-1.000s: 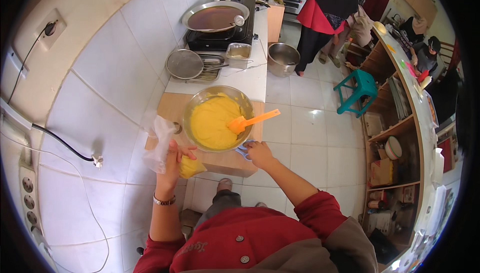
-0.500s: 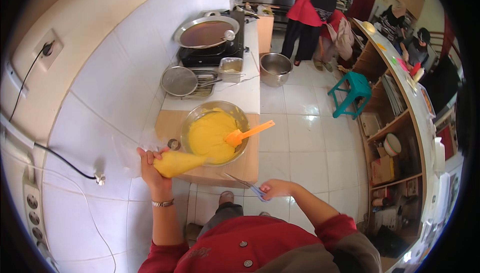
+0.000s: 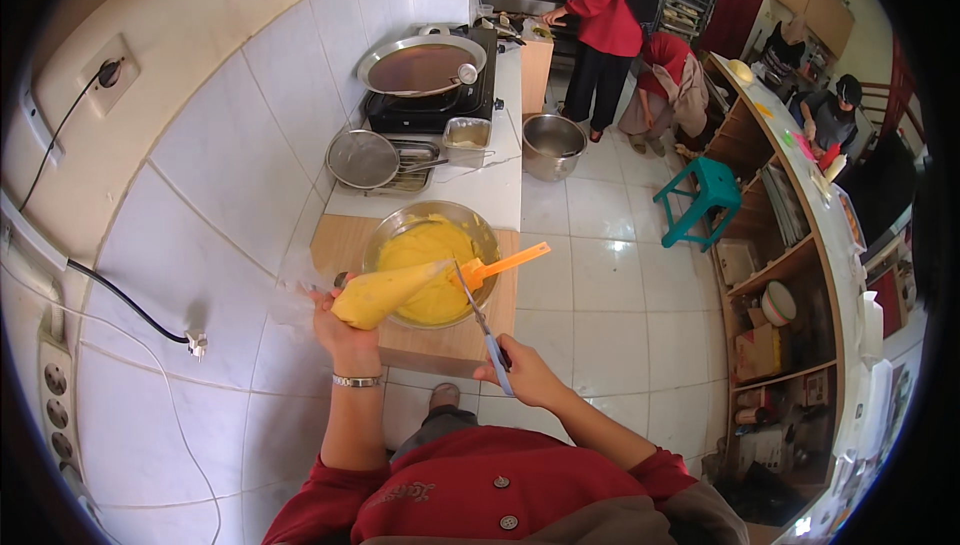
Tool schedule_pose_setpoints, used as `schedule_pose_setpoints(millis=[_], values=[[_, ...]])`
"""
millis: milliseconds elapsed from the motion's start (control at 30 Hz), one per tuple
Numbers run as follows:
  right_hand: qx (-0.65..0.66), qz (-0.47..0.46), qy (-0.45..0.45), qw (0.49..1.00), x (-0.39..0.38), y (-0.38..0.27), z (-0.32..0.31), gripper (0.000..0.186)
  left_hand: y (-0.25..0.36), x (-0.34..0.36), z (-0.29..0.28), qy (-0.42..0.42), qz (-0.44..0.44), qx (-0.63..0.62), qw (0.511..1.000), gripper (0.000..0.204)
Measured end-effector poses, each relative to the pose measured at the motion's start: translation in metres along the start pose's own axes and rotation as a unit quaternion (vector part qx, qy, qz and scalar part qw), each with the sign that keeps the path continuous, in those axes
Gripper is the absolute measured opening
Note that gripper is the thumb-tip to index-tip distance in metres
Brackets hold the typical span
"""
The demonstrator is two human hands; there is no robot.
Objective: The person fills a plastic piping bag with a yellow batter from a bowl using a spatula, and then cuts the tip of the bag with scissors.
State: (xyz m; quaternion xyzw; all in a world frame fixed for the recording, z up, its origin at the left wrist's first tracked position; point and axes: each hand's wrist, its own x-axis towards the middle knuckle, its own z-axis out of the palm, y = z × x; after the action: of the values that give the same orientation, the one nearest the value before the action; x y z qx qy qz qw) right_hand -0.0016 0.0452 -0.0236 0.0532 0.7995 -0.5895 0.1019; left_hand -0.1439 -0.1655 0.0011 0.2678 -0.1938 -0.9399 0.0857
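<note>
My left hand (image 3: 342,330) is closed on a clear piping bag (image 3: 385,290) filled with yellow mixture, held tilted so that its narrow tip points up to the right over a steel bowl (image 3: 386,227). My right hand (image 3: 527,375) grips blue-handled scissors (image 3: 492,350), their blades raised at the bag's tip; whether they touch it I cannot tell. The bowl holds thick yellow batter (image 3: 425,240) with an orange spatula (image 3: 520,254) in it, and stands on a wooden surface (image 3: 335,241). A small metal piece is partly hidden behind the bag.
Beyond are a sieve (image 3: 362,158), square container (image 3: 467,133) and wide pan (image 3: 387,72) on a stove. A steel pot (image 3: 553,148) and green stool (image 3: 705,200) stand on the floor. Co-workers (image 3: 610,35) are at the back; shelving (image 3: 775,275) runs along the right, a tiled wall (image 3: 180,245) left.
The piping bag has swung up and right over the bowl. My right hand has taken the scissors from beside the bowl and raised their blades to the bag's tip. A co-worker now bends lower.
</note>
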Motion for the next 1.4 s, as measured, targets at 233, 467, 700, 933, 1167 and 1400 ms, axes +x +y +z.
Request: schedule_pose_setpoints(millis=[233,467,700,933,1167,1400], values=[[0.030,-0.008,0.019,0.999,-0.001,-0.003,-0.003,0.033,-0.013,-0.007,-0.006,-0.007,-0.082,-0.032,0.996,0.041],[0.113,-0.011,0.074,0.991,-0.022,0.013,-0.016,0.049,-0.042,-0.028,0.002,-0.031,-0.150,-0.008,0.988,0.042],[0.105,0.016,0.134,0.985,-0.051,0.018,-0.039,0.050,-0.082,-0.035,0.008,-0.075,-0.193,0.019,0.978,0.042],[0.098,0.045,0.192,0.975,-0.082,0.020,-0.055,0.056,-0.117,-0.051,0.014,-0.108,-0.250,0.040,0.961,0.043],[0.063,0.045,0.233,0.969,-0.100,0.029,-0.062,0.059,-0.137,-0.056,0.011,-0.133,-0.295,0.052,0.945,0.042],[0.035,0.049,0.250,0.967,-0.106,0.027,-0.065,0.060,-0.144,-0.068,0.020,-0.096,-0.281,0.105,0.949,0.041]])
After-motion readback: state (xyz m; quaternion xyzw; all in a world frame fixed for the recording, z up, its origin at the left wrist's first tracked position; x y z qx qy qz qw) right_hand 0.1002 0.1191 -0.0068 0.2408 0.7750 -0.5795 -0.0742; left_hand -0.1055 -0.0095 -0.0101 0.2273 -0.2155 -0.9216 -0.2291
